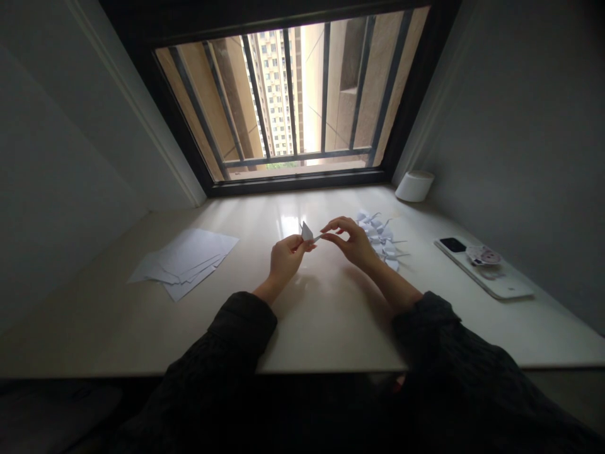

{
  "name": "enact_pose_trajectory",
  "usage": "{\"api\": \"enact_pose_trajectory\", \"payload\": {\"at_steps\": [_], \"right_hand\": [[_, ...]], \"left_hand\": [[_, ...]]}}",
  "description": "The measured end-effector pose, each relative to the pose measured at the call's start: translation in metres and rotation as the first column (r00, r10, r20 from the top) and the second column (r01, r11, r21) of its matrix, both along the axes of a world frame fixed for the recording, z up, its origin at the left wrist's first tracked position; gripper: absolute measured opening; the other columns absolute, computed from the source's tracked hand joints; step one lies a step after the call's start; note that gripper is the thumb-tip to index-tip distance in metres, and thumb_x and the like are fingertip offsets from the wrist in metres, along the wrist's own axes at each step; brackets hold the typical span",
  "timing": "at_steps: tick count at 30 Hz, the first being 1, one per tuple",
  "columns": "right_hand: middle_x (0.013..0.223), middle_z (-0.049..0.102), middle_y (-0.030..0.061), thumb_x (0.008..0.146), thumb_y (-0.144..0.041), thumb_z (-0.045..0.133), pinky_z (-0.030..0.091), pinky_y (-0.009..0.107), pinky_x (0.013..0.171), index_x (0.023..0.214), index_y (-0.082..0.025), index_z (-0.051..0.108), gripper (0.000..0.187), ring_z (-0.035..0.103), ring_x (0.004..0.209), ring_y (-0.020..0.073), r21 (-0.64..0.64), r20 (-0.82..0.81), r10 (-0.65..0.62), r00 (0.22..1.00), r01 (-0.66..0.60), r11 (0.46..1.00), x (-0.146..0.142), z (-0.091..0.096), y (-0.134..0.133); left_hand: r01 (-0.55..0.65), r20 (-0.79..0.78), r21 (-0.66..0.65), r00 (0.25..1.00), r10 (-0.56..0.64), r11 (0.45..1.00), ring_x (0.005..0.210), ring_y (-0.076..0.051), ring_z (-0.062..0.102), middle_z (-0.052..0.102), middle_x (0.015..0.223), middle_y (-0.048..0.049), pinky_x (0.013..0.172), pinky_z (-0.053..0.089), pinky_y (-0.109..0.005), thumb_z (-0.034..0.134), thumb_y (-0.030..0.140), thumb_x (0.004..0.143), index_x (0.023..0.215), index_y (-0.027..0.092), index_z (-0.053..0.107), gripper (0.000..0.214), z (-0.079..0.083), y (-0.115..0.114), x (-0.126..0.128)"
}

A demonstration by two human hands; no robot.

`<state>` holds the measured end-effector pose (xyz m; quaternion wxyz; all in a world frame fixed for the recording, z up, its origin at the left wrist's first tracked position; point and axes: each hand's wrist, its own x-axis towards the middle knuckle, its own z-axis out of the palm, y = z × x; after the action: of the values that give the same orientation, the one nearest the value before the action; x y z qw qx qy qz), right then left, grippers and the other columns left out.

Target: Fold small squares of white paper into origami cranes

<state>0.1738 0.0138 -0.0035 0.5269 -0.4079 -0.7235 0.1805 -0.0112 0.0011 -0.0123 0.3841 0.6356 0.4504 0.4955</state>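
Note:
A small folded white paper piece (307,231) is held over the middle of the white tabletop, with a flap standing up and a thin point reaching right. My left hand (287,255) pinches its body between thumb and fingers. Thumb and forefinger of my right hand (348,239) close on the thin point at its right. Just beyond my right hand lie several folded paper figures (380,239) with thin pointed ends, grouped in rows; my hand and forearm hide part of them.
Loose white paper sheets (189,258) lie overlapping on the left of the tabletop (321,334). On the right rests a white phone (491,271) with a round grip on its back. A white cylinder (414,186) stands in the back right corner, below a barred window (302,94).

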Motion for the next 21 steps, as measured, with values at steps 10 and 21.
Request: {"api": "enact_pose_trajectory", "payload": {"at_steps": [10, 21], "right_hand": [[0.085, 0.068, 0.0017, 0.076, -0.037, 0.071, 0.047, 0.036, 0.073, 0.081, -0.029, 0.072, 0.009, 0.057, 0.086, 0.0203, 0.012, 0.033, 0.004, 0.999, -0.004, 1.000, -0.0005, 0.0019, -0.0030], [0.081, 0.070, 0.0011, 0.076, -0.037, 0.071, 0.049, 0.039, 0.073, 0.081, -0.032, 0.074, 0.007, 0.058, 0.082, 0.0218, 0.057, 0.022, -0.097, 0.995, 0.096, 0.994, -0.0002, 0.0057, -0.0066]], "left_hand": [[-0.010, -0.051, -0.053, 0.999, 0.007, 0.999, 0.081, -0.022, 0.070, 0.074, 0.080, -0.0071, 0.067, 0.048, -0.029, 0.061, 0.038, 0.079, 0.081, 0.019, 0.069, 0.021, -0.0013, 0.0019, -0.0033], [0.117, 0.063, -0.213, 0.992, -0.106, 0.970, 0.080, -0.021, 0.070, 0.074, 0.087, -0.0108, 0.062, 0.044, -0.028, 0.058, 0.049, 0.079, 0.081, 0.016, 0.067, 0.035, 0.0065, -0.0021, 0.0001]]}}
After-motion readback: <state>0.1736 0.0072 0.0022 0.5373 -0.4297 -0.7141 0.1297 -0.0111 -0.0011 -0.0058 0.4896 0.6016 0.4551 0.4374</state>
